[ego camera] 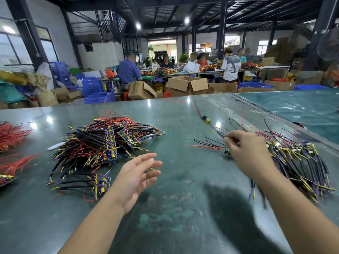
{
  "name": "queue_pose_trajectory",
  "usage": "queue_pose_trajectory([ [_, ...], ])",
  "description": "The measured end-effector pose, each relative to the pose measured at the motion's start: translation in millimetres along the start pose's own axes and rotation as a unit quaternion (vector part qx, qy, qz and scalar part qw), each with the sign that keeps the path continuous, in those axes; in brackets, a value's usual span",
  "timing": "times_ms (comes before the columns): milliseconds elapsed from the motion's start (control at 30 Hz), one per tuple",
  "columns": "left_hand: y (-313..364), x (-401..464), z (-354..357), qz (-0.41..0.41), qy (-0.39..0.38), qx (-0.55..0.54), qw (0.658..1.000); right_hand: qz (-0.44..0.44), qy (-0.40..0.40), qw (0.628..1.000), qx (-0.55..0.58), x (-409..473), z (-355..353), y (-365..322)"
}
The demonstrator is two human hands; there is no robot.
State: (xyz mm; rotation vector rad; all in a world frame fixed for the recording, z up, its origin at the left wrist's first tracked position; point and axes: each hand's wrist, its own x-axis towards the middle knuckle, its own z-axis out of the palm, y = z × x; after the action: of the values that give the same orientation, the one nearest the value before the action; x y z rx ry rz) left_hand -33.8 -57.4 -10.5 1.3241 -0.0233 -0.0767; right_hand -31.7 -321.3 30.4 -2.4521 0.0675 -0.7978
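Note:
My left hand (136, 177) hovers above the green table (176, 208) with its fingers straight and spread, holding nothing. Just left of it lies a heap of small circuit boards with wires (100, 145) in black, red, yellow and purple. My right hand (246, 152) pinches a thin black wire (206, 120) that runs up and away, blurred, with a small blue and yellow part on it. Behind and right of that hand spreads a second pile of wired boards (300, 162).
Bundles of red wires (11, 134) lie at the table's left edge. A second green-covered table (297, 109) adjoins on the right. Beyond the far edge stand cardboard boxes (187, 85), blue crates (95, 88) and several people working at other tables.

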Motion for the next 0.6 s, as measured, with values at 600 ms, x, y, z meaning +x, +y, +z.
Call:
queue_pose_trajectory([
  [600,3.9,2.7,1.8,0.135,0.049,-0.031,0.989,-0.116,-0.295,0.938,0.143,-24.3,20.0,-28.3],
])
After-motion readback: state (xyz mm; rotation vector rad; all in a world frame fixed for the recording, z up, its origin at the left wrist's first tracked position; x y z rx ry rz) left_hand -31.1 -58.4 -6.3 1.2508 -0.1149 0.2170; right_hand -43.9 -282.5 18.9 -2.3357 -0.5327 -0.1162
